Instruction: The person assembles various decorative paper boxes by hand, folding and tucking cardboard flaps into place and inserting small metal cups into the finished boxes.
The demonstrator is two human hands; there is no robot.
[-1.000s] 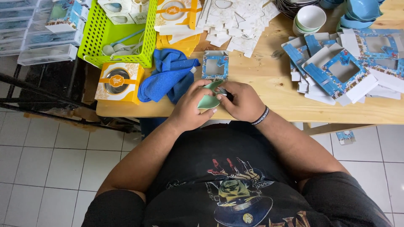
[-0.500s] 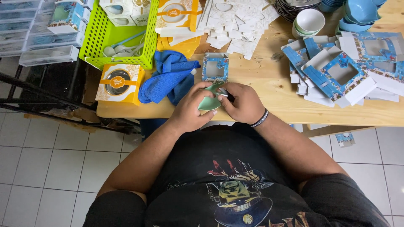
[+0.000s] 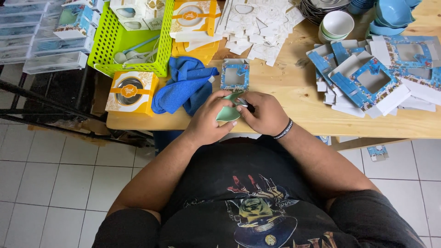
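Both hands, my left hand (image 3: 209, 120) and right hand (image 3: 262, 114), grasp a small green dish (image 3: 228, 112) at the worktop (image 3: 294, 108) edge, beside a blue cloth (image 3: 183, 85).

two hands (image 3: 209, 123), one green dish (image 3: 228, 113), one blue cloth (image 3: 183, 85)

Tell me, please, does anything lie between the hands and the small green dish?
No. Both the left hand and the right hand already hold the small green dish directly; nothing visible lies between.

Sm. pale-green dish (image 3: 228, 113), tilted, betw. both hands, at table edge.
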